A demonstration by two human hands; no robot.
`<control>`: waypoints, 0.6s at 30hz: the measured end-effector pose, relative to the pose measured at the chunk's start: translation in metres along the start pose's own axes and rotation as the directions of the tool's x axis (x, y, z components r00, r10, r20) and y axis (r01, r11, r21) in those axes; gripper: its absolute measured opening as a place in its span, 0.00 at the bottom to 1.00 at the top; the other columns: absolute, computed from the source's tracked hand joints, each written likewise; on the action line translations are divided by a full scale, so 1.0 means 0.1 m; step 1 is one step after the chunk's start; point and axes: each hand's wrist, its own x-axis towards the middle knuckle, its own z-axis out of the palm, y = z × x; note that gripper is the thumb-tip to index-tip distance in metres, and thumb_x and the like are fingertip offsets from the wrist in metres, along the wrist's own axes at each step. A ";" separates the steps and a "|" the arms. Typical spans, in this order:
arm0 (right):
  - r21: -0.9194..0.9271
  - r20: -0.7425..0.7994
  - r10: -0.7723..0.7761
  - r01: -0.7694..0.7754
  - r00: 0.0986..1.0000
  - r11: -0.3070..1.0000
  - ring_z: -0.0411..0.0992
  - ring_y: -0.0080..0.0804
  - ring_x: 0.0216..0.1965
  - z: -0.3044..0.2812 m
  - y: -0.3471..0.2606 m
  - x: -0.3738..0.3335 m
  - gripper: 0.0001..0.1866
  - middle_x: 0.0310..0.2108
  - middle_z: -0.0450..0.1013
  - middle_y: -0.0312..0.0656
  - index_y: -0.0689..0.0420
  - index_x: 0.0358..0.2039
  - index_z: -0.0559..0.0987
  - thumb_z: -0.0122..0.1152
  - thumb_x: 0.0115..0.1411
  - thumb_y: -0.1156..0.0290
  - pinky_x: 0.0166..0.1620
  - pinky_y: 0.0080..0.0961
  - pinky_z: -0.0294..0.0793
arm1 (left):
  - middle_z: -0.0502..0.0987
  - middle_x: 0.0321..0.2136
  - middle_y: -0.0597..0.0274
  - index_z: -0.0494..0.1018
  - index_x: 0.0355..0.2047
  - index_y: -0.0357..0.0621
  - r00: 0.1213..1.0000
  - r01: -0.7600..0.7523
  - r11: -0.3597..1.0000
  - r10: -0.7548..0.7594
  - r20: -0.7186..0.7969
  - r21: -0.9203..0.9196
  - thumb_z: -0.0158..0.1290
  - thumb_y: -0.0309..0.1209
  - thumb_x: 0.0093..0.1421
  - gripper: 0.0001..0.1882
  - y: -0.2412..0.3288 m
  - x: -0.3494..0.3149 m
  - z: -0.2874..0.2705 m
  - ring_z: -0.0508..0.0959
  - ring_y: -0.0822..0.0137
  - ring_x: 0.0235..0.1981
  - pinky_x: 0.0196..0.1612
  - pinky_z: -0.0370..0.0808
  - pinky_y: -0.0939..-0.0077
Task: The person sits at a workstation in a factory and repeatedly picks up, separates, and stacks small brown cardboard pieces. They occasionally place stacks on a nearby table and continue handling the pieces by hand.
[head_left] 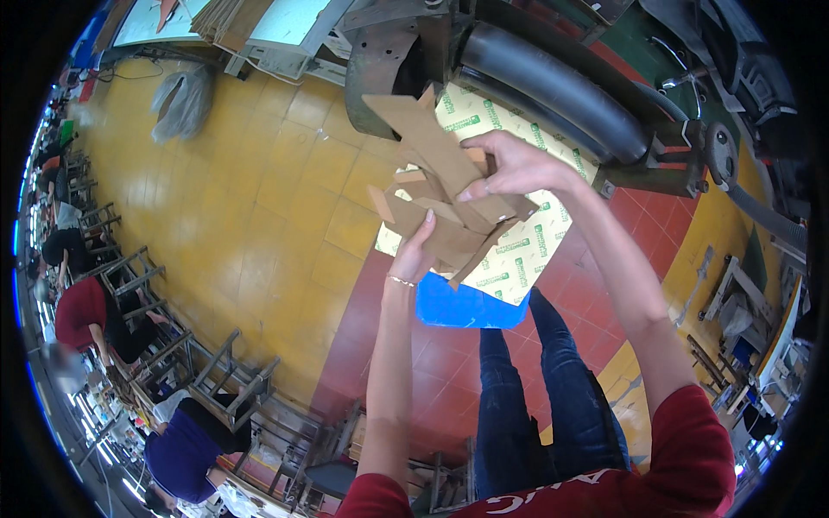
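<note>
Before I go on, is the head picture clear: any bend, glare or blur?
Head view, centre: left hand, right hand and cardboard pieces look fairly sharp; head view, rim: corners go black and straight edges bow; head view, top: a pale sheen lies along the black roller; head view, far left: a blurred patch hides detail.

Floor here is yellow tile with a red section. Clear plastic bag lying on it, dark stools along the left. Pale green-printed sheet over a blue plastic support. Light-topped table beyond carries a brown cardboard stack.
</note>
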 end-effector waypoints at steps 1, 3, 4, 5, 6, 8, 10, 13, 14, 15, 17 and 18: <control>0.061 0.006 -0.038 0.038 0.999 0.997 0.75 0.29 0.37 -0.04 -0.05 -0.02 0.29 0.37 0.78 0.47 0.66 0.45 0.76 0.73 0.43 0.67 0.44 0.26 0.72 | 0.68 0.54 0.57 0.61 0.58 0.39 0.997 -0.025 0.999 0.027 0.066 -0.037 0.49 0.37 0.65 0.24 0.00 0.00 0.02 0.67 0.64 0.57 0.58 0.65 0.64; 0.012 -0.023 -0.067 0.067 0.998 0.998 0.74 0.28 0.38 -0.13 -0.14 -0.10 0.30 0.37 0.78 0.47 0.67 0.46 0.76 0.73 0.43 0.67 0.44 0.25 0.72 | 0.68 0.54 0.57 0.60 0.59 0.39 0.998 -0.027 0.993 0.033 0.051 -0.112 0.48 0.38 0.66 0.24 0.00 0.03 0.01 0.68 0.63 0.57 0.58 0.65 0.64; -0.017 -0.034 -0.069 0.068 0.997 0.998 0.74 0.28 0.38 -0.19 -0.20 -0.15 0.31 0.37 0.78 0.47 0.68 0.47 0.75 0.73 0.43 0.67 0.44 0.25 0.72 | 0.68 0.54 0.57 0.60 0.59 0.39 0.994 -0.052 0.985 0.067 0.086 -0.166 0.47 0.38 0.66 0.24 -0.02 0.04 -0.01 0.68 0.62 0.57 0.58 0.65 0.63; -0.045 -0.054 -0.077 0.075 0.996 0.996 0.74 0.28 0.37 -0.23 -0.26 -0.19 0.31 0.37 0.78 0.47 0.68 0.47 0.75 0.73 0.43 0.67 0.44 0.25 0.72 | 0.69 0.53 0.56 0.60 0.59 0.39 0.997 -0.064 0.986 0.071 0.043 -0.153 0.46 0.38 0.67 0.25 -0.04 0.06 -0.04 0.68 0.62 0.56 0.58 0.66 0.63; -0.073 -0.074 -0.087 0.081 0.993 0.994 0.74 0.27 0.37 -0.27 -0.33 -0.24 0.31 0.37 0.78 0.46 0.68 0.47 0.75 0.73 0.43 0.67 0.44 0.25 0.72 | 0.69 0.53 0.55 0.59 0.60 0.39 0.995 -0.092 0.984 0.096 0.021 -0.150 0.45 0.38 0.67 0.25 -0.07 0.08 -0.08 0.69 0.62 0.56 0.58 0.66 0.63; -0.113 -0.126 -0.045 0.031 0.991 0.993 0.73 0.26 0.36 -0.36 -0.49 -0.34 0.31 0.37 0.78 0.44 0.68 0.48 0.75 0.73 0.43 0.69 0.43 0.24 0.72 | 0.71 0.50 0.54 0.60 0.60 0.40 0.987 -0.150 0.982 0.143 -0.070 -0.111 0.44 0.38 0.67 0.24 -0.12 0.10 -0.19 0.71 0.61 0.53 0.56 0.67 0.63; -0.027 -0.152 -0.115 0.113 0.982 0.993 0.73 0.24 0.36 -0.42 -0.66 -0.47 0.29 0.37 0.78 0.43 0.68 0.47 0.75 0.73 0.43 0.70 0.43 0.23 0.72 | 0.73 0.46 0.54 0.60 0.60 0.40 0.965 -0.162 0.986 0.150 -0.217 -0.039 0.43 0.37 0.68 0.23 -0.14 0.09 -0.32 0.73 0.62 0.49 0.53 0.70 0.64; -0.045 -0.152 -0.166 0.161 0.974 0.986 0.72 0.19 0.38 -0.59 -0.93 -0.65 0.27 0.36 0.77 0.37 0.65 0.46 0.76 0.73 0.43 0.75 0.45 0.20 0.71 | 0.73 0.39 0.59 0.60 0.61 0.41 0.980 -0.112 0.985 0.132 -0.150 0.134 0.44 0.36 0.67 0.24 -0.09 0.05 -0.53 0.75 0.66 0.41 0.48 0.72 0.70; -0.079 -0.194 -0.180 0.168 0.964 0.983 0.71 0.19 0.37 -0.62 -0.99 -0.71 0.27 0.35 0.76 0.35 0.65 0.43 0.76 0.75 0.41 0.74 0.45 0.19 0.71 | 0.74 0.34 0.61 0.64 0.58 0.42 0.976 -0.112 0.963 0.153 -0.154 0.243 0.48 0.35 0.65 0.22 -0.12 0.06 -0.55 0.75 0.69 0.31 0.38 0.74 0.75; -0.069 -0.186 -0.170 0.160 0.968 0.985 0.72 0.19 0.36 -0.65 -1.04 -0.76 0.25 0.35 0.76 0.35 0.65 0.43 0.76 0.74 0.42 0.73 0.44 0.19 0.71 | 0.74 0.35 0.61 0.66 0.56 0.41 0.975 -0.084 0.892 0.166 -0.150 0.445 0.51 0.35 0.63 0.22 -0.17 0.08 -0.54 0.74 0.70 0.31 0.38 0.74 0.74; -0.054 -0.139 -0.260 0.255 0.956 0.966 0.72 0.19 0.36 -0.71 -1.09 -0.87 0.23 0.34 0.77 0.36 0.65 0.41 0.77 0.73 0.44 0.73 0.42 0.20 0.72 | 0.75 0.36 0.60 0.69 0.52 0.38 0.965 -0.070 0.631 0.239 -0.108 0.773 0.57 0.34 0.59 0.22 -0.33 0.16 -0.41 0.74 0.70 0.31 0.38 0.74 0.72; -0.004 -0.128 -0.156 0.157 0.979 0.988 0.72 0.18 0.36 -0.72 -1.08 -0.93 0.24 0.34 0.77 0.35 0.64 0.40 0.77 0.76 0.41 0.72 0.42 0.19 0.72 | 0.76 0.37 0.57 0.72 0.47 0.37 0.950 0.020 0.559 0.248 -0.190 0.829 0.63 0.35 0.51 0.24 -0.45 0.19 -0.30 0.76 0.68 0.33 0.39 0.74 0.72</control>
